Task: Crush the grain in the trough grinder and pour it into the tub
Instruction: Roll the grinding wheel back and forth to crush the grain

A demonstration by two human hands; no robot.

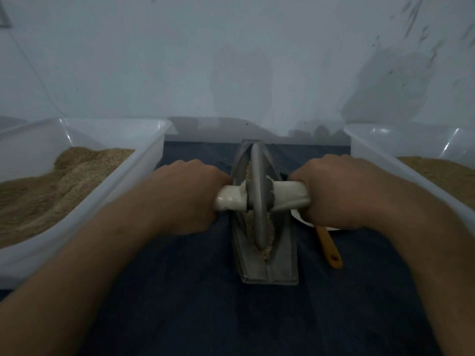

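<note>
The trough grinder stands in the middle of a dark blue cloth, with its long side pointing away from the person. A gray metal wheel sits upright in the trough, and a pale axle handle passes through its centre to both sides. The left hand is curled around the left end of this handle, and the right hand is curled around the right end, so both hands grip it firmly. Crushed grain lies along the groove on both sides of the wheel, mostly toward the near end.

At the left edge of the cloth stands a translucent plastic tub with a heap of brownish meal inside. At the right edge stands a second tub, also with brown material in it. Just beside the grinder on the right, partly hidden under the right hand, there is what seems to be a white plate, though the view is dim. An orange handle of some utensil sticks out from it toward the near side. A pale wall rises behind everything.
</note>
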